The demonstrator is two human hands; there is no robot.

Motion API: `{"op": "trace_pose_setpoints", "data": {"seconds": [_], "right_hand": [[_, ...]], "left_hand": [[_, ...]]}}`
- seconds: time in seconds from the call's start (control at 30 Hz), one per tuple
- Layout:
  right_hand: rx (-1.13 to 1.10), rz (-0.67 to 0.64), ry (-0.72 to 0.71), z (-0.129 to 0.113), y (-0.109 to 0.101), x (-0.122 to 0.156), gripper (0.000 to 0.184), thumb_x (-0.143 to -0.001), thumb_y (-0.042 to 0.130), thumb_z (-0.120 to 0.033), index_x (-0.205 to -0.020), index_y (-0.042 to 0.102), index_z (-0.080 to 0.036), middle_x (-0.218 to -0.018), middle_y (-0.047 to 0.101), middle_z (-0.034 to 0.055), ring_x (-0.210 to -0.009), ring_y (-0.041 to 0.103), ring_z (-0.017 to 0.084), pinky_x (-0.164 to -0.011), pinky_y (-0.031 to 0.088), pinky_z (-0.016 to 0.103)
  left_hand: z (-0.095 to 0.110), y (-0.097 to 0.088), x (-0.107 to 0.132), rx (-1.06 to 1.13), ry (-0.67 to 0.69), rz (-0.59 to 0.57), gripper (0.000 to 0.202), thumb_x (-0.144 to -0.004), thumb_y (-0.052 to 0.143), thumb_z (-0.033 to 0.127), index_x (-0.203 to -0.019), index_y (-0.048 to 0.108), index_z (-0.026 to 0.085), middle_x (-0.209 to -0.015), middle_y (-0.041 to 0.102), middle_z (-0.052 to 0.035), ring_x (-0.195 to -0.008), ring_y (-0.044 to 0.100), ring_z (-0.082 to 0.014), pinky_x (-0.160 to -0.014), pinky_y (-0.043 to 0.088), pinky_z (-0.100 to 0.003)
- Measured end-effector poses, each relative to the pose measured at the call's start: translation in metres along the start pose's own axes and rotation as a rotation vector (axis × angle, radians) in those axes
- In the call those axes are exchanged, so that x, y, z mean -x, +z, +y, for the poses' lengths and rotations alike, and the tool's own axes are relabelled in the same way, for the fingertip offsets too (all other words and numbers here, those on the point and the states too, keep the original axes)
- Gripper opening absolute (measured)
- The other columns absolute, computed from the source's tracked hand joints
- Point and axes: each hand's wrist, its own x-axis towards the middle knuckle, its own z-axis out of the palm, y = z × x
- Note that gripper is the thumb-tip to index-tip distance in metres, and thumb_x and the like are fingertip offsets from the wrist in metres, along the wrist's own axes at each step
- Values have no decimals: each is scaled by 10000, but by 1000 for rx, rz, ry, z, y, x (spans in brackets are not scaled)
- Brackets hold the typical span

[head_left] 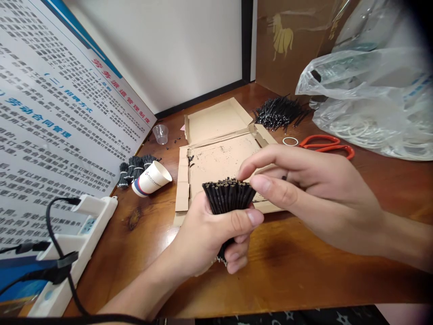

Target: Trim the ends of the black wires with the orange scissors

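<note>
My left hand [216, 230] is wrapped round a bundle of short black wires [228, 198], held upright above the table. The cut ends form a fanned, roughly flat top, and small silvery tips show below my fist. My right hand [304, 194] is at the bundle's upper right rim. Its thumb and index fingertips are a little apart, close to or touching the wire ends; contact is not clear. The other right fingers are curled and partly hidden. Behind the bundle lies an opened flat cardboard box [219, 155] with dark scraps in it.
A loose pile of black wires [279, 113] lies at the back right, near red-handled scissors [326, 145], a white ring [290, 141] and a plastic bag [368, 108]. At left are tied wire bundles [137, 168], a tipped paper cup [152, 179], a clear cup [160, 134] and a power strip [76, 253].
</note>
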Motion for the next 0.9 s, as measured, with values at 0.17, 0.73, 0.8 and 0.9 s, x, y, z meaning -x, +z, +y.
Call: {"op": "trace_pose_setpoints", "data": {"seconds": [0.17, 0.73, 0.8, 0.9], "right_hand": [[-58, -25, 46, 1, 3, 4, 90, -918, 566, -279, -965, 606, -213, -559, 503, -49, -475, 514, 96, -415, 409, 207], [-115, -45, 68, 2, 5, 2, 19, -894, 560, -206, -910, 555, -216, -704, 653, -11, -601, 644, 121, -433, 468, 207], [-123, -52, 72, 2, 5, 2, 37, -890, 561, -194, -913, 557, -222, -684, 644, -20, -593, 644, 119, -444, 482, 206], [-153, -75, 85, 2, 6, 3, 56, -890, 556, -174, -929, 551, -215, -636, 620, -34, -569, 642, 115, -460, 499, 201]], "left_hand": [[0, 0, 0, -11, -7, 18, 283, -785, 762, 231, -680, 513, 146, -500, 435, 67, -346, 362, -25, -321, 368, -134], [-2, 0, 2, -52, -18, 21, 211, -839, 684, 200, -718, 516, 156, -460, 397, 79, -350, 347, -36, -341, 368, -150], [-3, -2, 2, -110, -2, 40, 239, -843, 693, 227, -705, 511, 158, -461, 414, 75, -349, 371, -40, -351, 375, -160], [-4, -4, 1, -234, 44, 85, 274, -843, 707, 284, -691, 518, 157, -452, 437, 67, -351, 391, -49, -356, 356, -168]]}}
